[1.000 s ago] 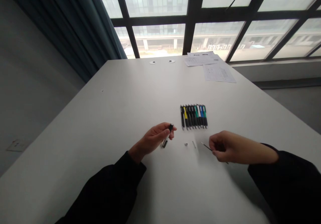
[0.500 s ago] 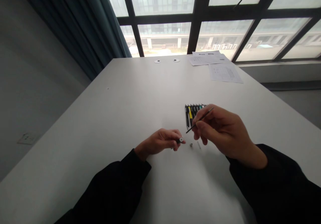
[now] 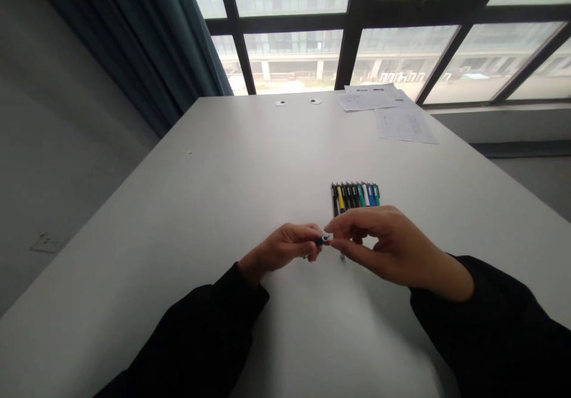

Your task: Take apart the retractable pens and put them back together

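Observation:
My left hand [image 3: 292, 246] is closed around a black pen barrel [image 3: 320, 241], its open end pointing right. At that opening, the thumb and forefinger of my right hand [image 3: 379, 240] pinch the end of a thin dark pen refill [image 3: 329, 237]. Most of the refill is out of sight, seemingly inside the barrel. Below my right fingertips, a small metallic pen tip [image 3: 342, 256] lies on the table. Just beyond my right hand is a row of several pens [image 3: 352, 194] in black, yellow, green, white and blue, their lower ends partly covered by the hand.
The white table [image 3: 241, 166] stretches to the windows. Printed papers [image 3: 404, 121] lie at its far right, and two white discs [image 3: 316, 102] with dark spots sit near the back edge. A tiny speck [image 3: 190, 152] is at the left. A dark curtain [image 3: 178, 47] hangs at the left.
My right hand has moved left and down to the barrel's opening. The refill, held out in the air before, is now mostly hidden at the barrel. My left hand has stayed nearly still.

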A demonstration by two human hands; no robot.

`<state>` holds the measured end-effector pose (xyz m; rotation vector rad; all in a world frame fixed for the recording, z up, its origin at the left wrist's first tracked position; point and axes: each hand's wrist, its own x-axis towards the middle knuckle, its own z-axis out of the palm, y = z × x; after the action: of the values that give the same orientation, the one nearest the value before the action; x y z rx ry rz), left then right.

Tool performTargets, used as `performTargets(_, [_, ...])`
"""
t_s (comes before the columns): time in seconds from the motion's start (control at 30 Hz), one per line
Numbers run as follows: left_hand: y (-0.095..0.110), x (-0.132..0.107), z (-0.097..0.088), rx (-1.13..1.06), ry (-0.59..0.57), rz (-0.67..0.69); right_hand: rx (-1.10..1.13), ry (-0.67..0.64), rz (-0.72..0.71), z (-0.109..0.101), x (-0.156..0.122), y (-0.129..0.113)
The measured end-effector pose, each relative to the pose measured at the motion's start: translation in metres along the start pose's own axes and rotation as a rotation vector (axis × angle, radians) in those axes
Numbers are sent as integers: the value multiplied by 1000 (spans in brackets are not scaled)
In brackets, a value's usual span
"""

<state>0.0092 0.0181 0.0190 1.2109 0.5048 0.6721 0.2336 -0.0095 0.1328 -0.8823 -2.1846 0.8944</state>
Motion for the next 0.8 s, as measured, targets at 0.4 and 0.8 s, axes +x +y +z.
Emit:
performTargets(0.4, [2,2,4,5,-1,36,-103,-22,-19,0,0,2])
performTargets(0.8, [6,3,5,26,-16,59,-286,-22,-132,4,-2,3])
